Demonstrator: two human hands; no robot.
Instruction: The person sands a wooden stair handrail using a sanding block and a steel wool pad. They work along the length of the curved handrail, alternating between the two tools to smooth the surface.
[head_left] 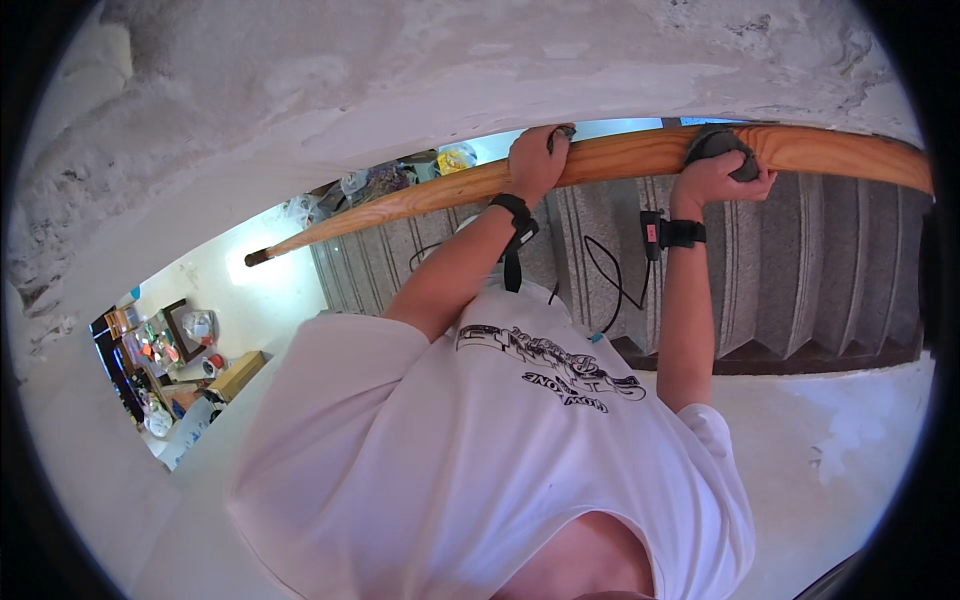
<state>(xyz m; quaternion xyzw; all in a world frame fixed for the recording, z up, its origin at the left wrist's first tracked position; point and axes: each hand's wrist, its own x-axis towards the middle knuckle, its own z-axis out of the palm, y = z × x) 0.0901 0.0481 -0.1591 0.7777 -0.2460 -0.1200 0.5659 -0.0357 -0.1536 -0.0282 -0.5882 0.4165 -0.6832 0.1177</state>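
Note:
A long, varnished wooden handrail point(630, 153) runs across the view from far left to right. My right hand point(722, 178) is curled around a dark grey cloth point(712, 142), which is bunched against the rail's top and side. Further left, my left hand point(538, 160) is bent over the rail with its fingers closed. A small piece of grey cloth point(567, 131) shows at those fingers; the rest of it is hidden by the hand.
Grey stone stairs point(740, 260) descend below the rail. A black cable point(605, 270) hangs near my right wrist's strapped device point(653, 235). Pale, rough plaster point(420, 75) lies close above. Cluttered household items point(165, 345) stand at the lower left, beside a yellow box point(236, 376).

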